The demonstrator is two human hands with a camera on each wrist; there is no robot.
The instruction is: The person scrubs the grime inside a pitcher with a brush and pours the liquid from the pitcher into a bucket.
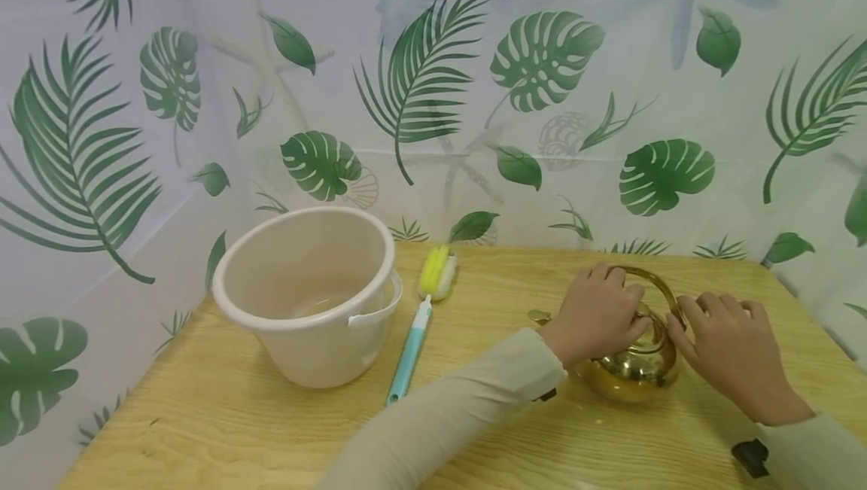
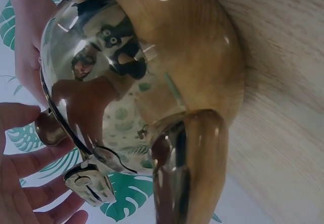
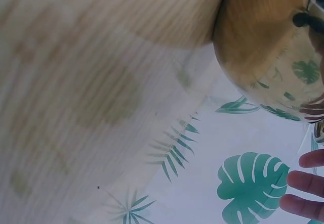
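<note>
A shiny brass kettle (image 1: 626, 377) stands on the table, its arched handle (image 1: 653, 279) raised and its spout (image 1: 539, 316) pointing left. My left hand (image 1: 596, 317) reaches over the top; in the left wrist view its thumb and forefinger pinch the lid knob (image 2: 50, 128), the other fingers spread. At the kettle's right, my right hand (image 1: 734, 347) pinches the lower end of the handle between thumb and forefinger. The right wrist view shows its other fingers (image 3: 306, 183) loosely extended beside the kettle body (image 3: 263, 47).
A cream bucket (image 1: 325, 354) with a white bail handle stands on the left of the wooden table (image 1: 488, 437). Beside it lies a brush (image 1: 409, 358) with a turquoise handle and a yellow and white sponge head. A leaf-printed curtain (image 1: 433, 114) hangs behind.
</note>
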